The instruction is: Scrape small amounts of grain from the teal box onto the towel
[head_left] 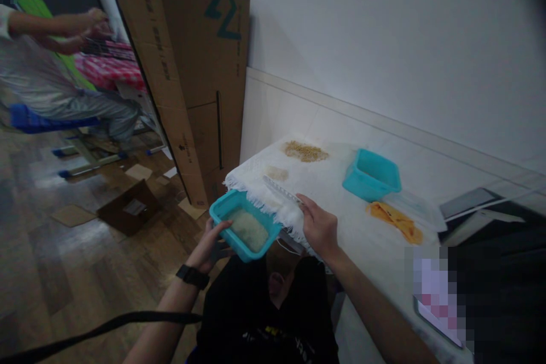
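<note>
My left hand [215,244] grips the side of a teal plastic container [217,213], thumb over its rim. Inside lie pale grains that look like rice [249,230]. The container is held just below the fringed edge of a white cloth [273,202] on the table. In my closed right hand [318,224] is a thin pale ruler [281,189], its far end over the cloth. Beyond that end is a small patch of pale grains [276,173]. Farther back lies a spread of yellowish grains [305,151].
A second teal container [371,176] stands at the right, beside an orange-yellow cloth [394,220] and a clear plastic lid [420,210]. A phone [439,318] lies at the near right. A tall cardboard box [200,79] stands left of the table. Another person [55,68] sits beyond it.
</note>
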`<state>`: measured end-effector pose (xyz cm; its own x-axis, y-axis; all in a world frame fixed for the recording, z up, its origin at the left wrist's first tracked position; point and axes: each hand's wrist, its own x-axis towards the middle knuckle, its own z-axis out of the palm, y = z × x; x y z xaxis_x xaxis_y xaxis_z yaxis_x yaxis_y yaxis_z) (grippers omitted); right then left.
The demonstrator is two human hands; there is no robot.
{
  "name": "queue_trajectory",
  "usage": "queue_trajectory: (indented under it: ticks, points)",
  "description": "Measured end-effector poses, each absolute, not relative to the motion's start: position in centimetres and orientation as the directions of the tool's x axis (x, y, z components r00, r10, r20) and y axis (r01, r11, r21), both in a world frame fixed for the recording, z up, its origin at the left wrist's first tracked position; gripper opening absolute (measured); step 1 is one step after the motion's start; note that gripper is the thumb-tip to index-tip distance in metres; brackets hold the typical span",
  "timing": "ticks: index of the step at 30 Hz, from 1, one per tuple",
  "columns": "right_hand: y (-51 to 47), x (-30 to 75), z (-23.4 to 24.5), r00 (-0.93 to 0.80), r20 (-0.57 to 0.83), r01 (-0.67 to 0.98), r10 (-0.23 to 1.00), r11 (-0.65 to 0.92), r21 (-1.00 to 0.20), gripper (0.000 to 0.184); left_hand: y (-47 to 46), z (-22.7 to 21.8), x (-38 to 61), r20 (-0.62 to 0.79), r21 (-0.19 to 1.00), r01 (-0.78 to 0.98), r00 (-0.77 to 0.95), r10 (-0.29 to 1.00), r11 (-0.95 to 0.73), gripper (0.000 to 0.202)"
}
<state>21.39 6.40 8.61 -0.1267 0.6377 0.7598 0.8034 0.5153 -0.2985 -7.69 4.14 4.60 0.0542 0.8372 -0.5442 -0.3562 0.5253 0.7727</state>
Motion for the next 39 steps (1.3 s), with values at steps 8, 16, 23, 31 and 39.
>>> queue_trajectory:
  ticks: [8, 16, 23, 31, 39]
  points:
    - [4.0, 19.1, 7.9, -0.274, 0.770, 0.835, 0.575, 0.541, -0.106, 0.044, 3.8, 4.4, -7.1, -0.549, 0.765, -0.354, 0.080, 0.832, 0.538, 0.060]
    - [1.7, 16.2, 8.6, -0.351, 0.801, 0.735, 0.485, 0.673, -0.086, 0.060, 3.7, 4.3, -7.0, -0.538, 0.774, -0.346, 0.081, 0.839, 0.530, 0.057]
    - [3.9, 18.5, 9.3, -0.211, 0.828, 0.803, 0.519, 0.576, -0.156, 0.037, 3.9, 4.6, -7.0, -0.549, 0.767, -0.348, 0.079, 0.832, 0.539, 0.057]
    - [13.2, 21.7, 11.9, 0.064, 0.650, 0.836, 0.757, 0.315, -0.449, 0.030, 3.7, 4.4, -7.0, -0.549, 0.765, -0.346, 0.088, 0.831, 0.543, 0.064]
    - [17.8, 19.2, 11.9, -0.016, 0.527, 0.844, 0.850, 0.294, -0.448, 0.036, 3.8, 4.5, -7.1, -0.549, 0.767, -0.341, 0.092, 0.831, 0.544, 0.069]
